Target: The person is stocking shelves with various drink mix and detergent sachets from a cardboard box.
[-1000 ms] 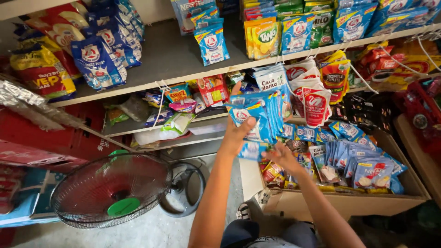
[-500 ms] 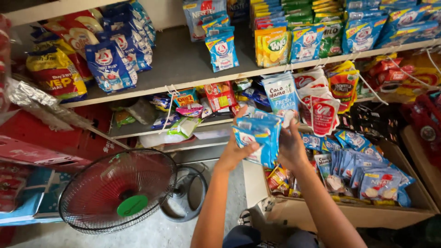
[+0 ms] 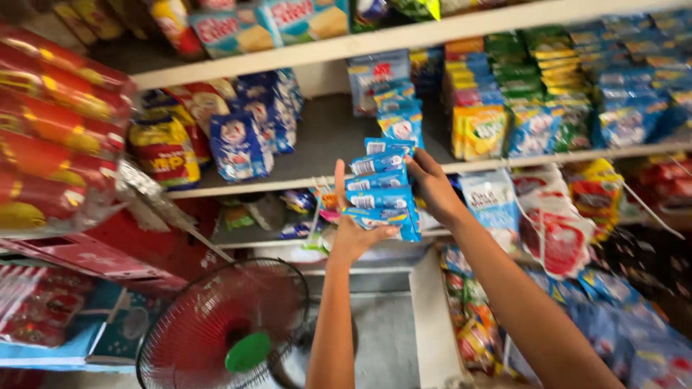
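White wooden shelves [image 3: 303,184] run across the shop wall, crowded with bright snack packets in blue, yellow, green and red. Below the shelves, to the left, a round fan [image 3: 223,335] with a red wire grille and green hub stands on the grey floor [image 3: 386,338]. Light is even and bright.

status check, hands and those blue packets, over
Left hand under stack of blue packets, right hand steadying its top. Stack raised level with middle shelf. Nothing between stack and shelf.
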